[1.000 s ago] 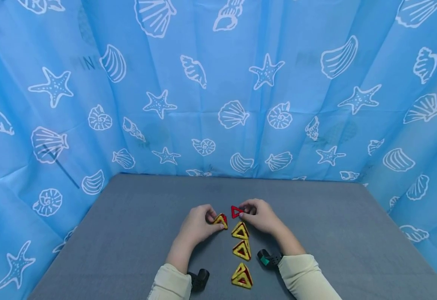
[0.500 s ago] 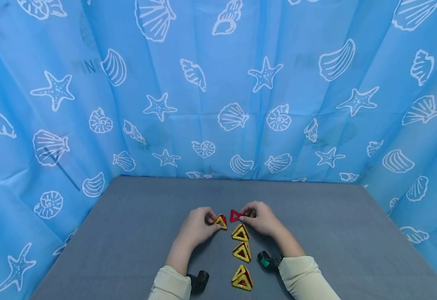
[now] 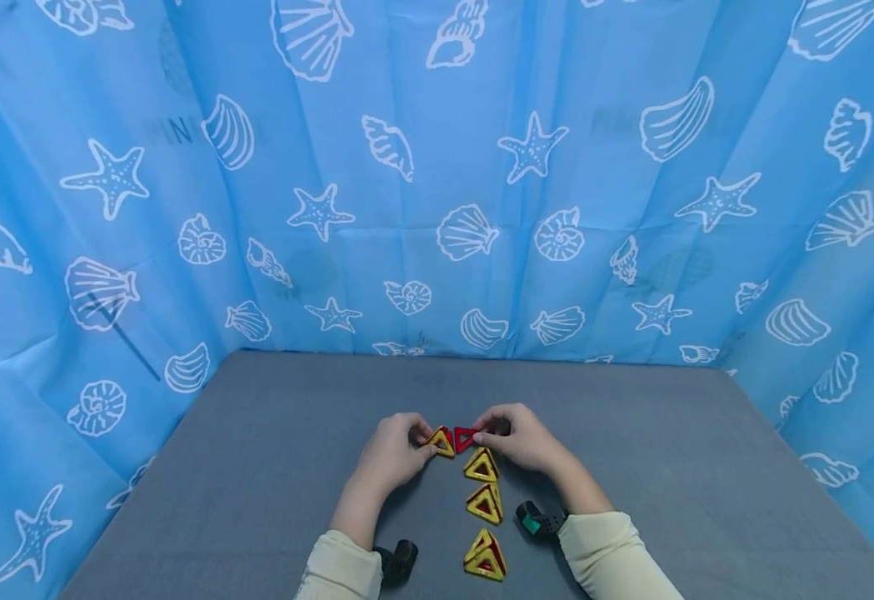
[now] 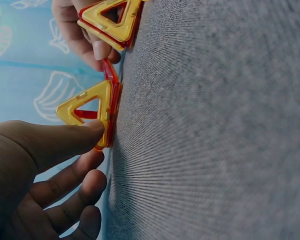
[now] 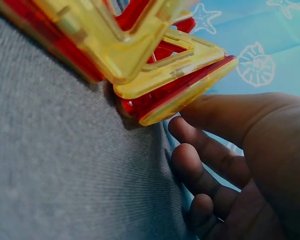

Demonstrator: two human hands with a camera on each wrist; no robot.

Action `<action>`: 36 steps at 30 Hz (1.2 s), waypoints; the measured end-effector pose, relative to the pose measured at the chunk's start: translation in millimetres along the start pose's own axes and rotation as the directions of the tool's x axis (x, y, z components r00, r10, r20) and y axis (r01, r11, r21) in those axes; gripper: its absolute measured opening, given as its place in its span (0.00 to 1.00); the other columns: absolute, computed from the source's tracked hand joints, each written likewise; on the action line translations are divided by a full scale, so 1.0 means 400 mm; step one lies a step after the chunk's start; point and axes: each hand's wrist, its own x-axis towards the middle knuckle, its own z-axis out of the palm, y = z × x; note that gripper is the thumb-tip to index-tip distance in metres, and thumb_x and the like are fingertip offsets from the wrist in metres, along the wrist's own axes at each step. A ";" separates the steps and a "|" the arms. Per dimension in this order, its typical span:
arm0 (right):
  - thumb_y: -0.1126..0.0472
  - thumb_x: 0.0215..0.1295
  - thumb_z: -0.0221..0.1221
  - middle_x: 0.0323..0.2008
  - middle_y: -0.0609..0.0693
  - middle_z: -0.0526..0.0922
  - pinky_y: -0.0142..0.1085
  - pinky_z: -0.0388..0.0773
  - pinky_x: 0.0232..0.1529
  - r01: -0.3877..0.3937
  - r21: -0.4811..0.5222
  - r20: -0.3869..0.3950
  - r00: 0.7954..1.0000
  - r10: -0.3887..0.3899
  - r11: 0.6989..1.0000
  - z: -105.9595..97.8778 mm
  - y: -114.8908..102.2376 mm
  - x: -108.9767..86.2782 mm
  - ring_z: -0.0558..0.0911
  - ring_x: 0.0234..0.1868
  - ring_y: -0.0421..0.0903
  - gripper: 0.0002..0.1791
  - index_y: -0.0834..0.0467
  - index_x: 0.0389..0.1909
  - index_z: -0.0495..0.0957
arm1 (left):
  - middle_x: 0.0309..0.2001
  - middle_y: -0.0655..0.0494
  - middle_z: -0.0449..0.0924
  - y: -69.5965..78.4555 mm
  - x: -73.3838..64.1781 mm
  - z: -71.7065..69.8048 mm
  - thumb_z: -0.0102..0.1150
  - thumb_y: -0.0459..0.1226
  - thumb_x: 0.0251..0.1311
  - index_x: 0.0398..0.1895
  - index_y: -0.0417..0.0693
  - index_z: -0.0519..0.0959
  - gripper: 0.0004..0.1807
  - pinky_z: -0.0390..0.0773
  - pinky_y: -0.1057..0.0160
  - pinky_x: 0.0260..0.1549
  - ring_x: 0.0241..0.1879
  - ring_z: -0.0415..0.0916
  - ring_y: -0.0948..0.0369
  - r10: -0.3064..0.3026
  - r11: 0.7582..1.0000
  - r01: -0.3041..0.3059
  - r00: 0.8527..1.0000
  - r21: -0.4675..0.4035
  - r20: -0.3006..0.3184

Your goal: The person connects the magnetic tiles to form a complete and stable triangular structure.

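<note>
My left hand [image 3: 394, 454] pinches a small pyramid [image 3: 442, 442] of yellow and red magnetic triangle tiles; in the left wrist view its thumb presses the yellow tile [image 4: 105, 120] near a lower corner. Opposite it, my right hand [image 3: 522, 438] holds a red triangle tile [image 3: 463, 439] between thumb and fingers. That red tile [image 4: 109, 71] meets the pyramid's far edge in the left wrist view. Just nearer than the red tile stands another yellow and red pyramid [image 3: 481, 465]. In the right wrist view, yellow and red pyramids [image 5: 132, 91] hide the right fingertips.
Two more yellow and red pyramids, a middle one [image 3: 485, 503] and a nearest one [image 3: 485, 557], continue the row toward me between the forearms. All stand on a grey cloth-covered table [image 3: 294, 392]. A blue shell-print curtain [image 3: 422, 192] surrounds the back and sides.
My right hand has brought the red tile left and slightly nearer, closing the gap to the pyramid in my left hand. The left hand and the row have stayed almost still.
</note>
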 end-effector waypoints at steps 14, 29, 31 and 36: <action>0.62 0.75 0.64 0.40 0.56 0.87 0.36 0.78 0.29 0.048 0.071 0.008 0.999 -0.049 0.996 0.003 -0.003 -0.006 0.79 0.28 0.44 0.08 0.61 0.47 0.87 | 0.35 0.57 0.82 0.005 -0.008 0.004 0.74 0.36 0.65 0.39 0.49 0.85 0.05 0.79 0.55 0.37 0.34 0.76 0.62 -0.005 1.000 0.005 1.000 0.007 -0.003; 0.59 0.76 0.63 0.52 0.58 0.88 0.36 0.83 0.44 0.107 0.148 0.035 0.993 -0.114 0.983 0.008 -0.026 -0.011 0.86 0.46 0.51 0.12 0.60 0.54 0.86 | 0.37 0.58 0.84 0.004 -0.003 0.002 0.70 0.36 0.68 0.41 0.49 0.87 0.02 0.80 0.54 0.39 0.36 0.78 0.61 0.005 1.000 -0.005 1.000 -0.006 0.002; 0.60 0.77 0.63 0.53 0.58 0.88 0.35 0.83 0.45 0.116 0.151 0.044 0.991 -0.124 0.982 0.010 -0.027 -0.009 0.86 0.48 0.52 0.12 0.61 0.54 0.85 | 0.37 0.58 0.84 0.007 -0.004 0.001 0.70 0.36 0.68 0.41 0.49 0.87 0.02 0.80 0.54 0.39 0.36 0.78 0.62 0.011 1.000 -0.011 1.000 -0.004 0.001; 0.60 0.77 0.63 0.54 0.61 0.87 0.35 0.83 0.45 0.123 0.147 0.062 0.989 -0.133 0.981 0.011 -0.032 -0.007 0.86 0.47 0.50 0.15 0.65 0.56 0.84 | 0.37 0.57 0.84 0.011 -0.005 -0.002 0.70 0.35 0.68 0.41 0.48 0.87 0.02 0.80 0.53 0.39 0.36 0.79 0.62 0.026 1.000 -0.026 1.000 -0.001 -0.001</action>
